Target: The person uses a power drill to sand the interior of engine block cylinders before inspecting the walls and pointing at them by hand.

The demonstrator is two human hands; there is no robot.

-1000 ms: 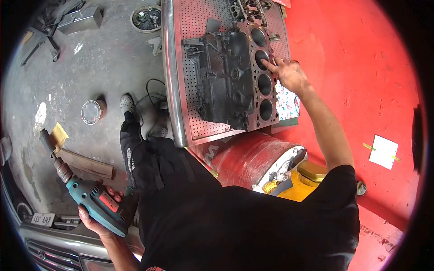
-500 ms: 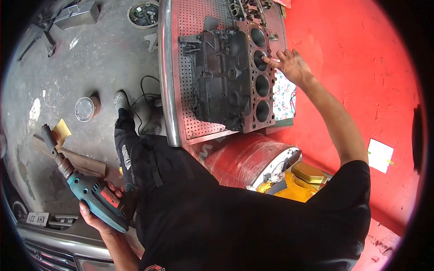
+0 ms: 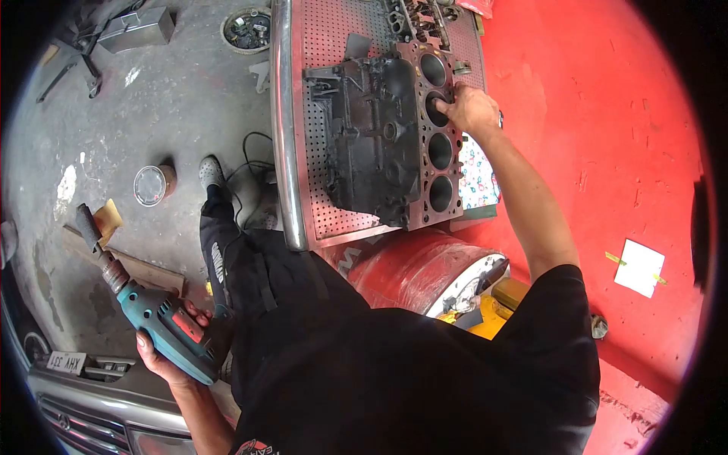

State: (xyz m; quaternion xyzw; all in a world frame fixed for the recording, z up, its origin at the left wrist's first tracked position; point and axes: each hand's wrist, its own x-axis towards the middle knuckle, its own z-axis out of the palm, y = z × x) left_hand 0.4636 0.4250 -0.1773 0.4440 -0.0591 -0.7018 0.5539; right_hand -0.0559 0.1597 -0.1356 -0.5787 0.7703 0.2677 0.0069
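Observation:
A black engine block (image 3: 375,140) with a row of round cylinder bores lies on a perforated metal table (image 3: 318,205). My right hand (image 3: 469,108) rests on the block's top face, fingers curled into the second bore from the far end. Low at my side, my left hand (image 3: 163,356) grips a teal electric drill (image 3: 163,330) with a red trigger panel. The drill carries a long dark attachment (image 3: 95,239) that points away toward the concrete floor.
A red drum (image 3: 413,265) lies under the table's near end, yellow container (image 3: 478,317) beside it. A tin (image 3: 154,184), wood plank (image 3: 148,273), metal box (image 3: 136,30) and parts bowl (image 3: 246,29) sit on the floor. A car's front (image 3: 83,402) is lower left. Cylinder head (image 3: 417,15) lies beyond the block.
My right hand went from open fingers touching the block's edge to curling into the second bore. The drill in my left hand stayed low at my side.

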